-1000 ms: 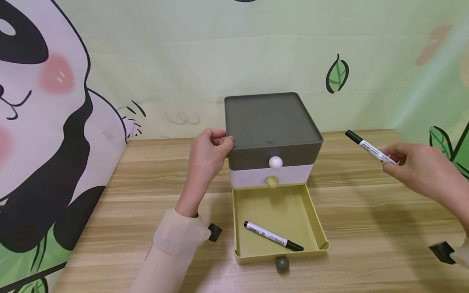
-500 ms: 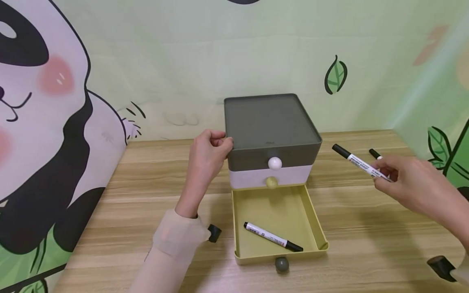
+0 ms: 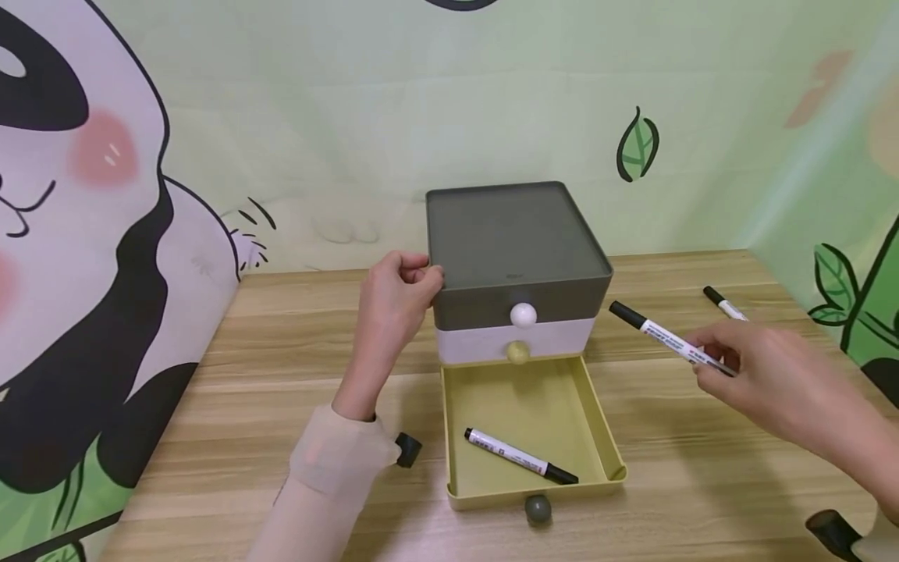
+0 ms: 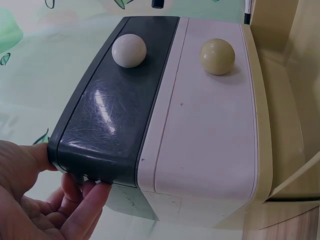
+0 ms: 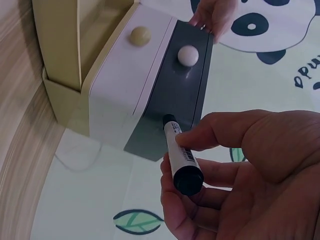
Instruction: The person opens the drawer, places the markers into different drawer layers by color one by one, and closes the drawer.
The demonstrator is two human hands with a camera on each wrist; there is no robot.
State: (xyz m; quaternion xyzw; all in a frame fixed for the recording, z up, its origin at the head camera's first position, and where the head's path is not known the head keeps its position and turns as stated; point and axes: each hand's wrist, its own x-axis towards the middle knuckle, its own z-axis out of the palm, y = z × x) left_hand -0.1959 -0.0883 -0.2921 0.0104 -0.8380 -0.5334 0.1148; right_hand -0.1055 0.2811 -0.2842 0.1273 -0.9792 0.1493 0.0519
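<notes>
My left hand (image 3: 393, 304) pinches the front left top corner of a small stacked drawer box (image 3: 516, 234), dark grey over white over yellow. In the left wrist view the thumb lies at the top edge, with curled fingers against the side. The lowest, yellow drawer (image 3: 513, 390) is pulled out. Inside it lies a capped marker pen (image 3: 516, 453), black cap toward the front right. My right hand (image 3: 779, 378) pinches another marker pen (image 3: 667, 343) between thumb and fingers, black cap pointing up and left, above the table to the right of the box.
A third marker pen (image 3: 723, 303) lies on the wooden table (image 3: 302, 343), partly hidden behind the right hand. Round knobs stick out from the drawers, the grey knob (image 3: 538, 510) in front. A printed panda backdrop (image 3: 351, 140) stands behind the table.
My right hand has moved left and toward the front with its marker pen, nearer the drawer. The third marker pen has come into sight behind it. My left hand keeps its place.
</notes>
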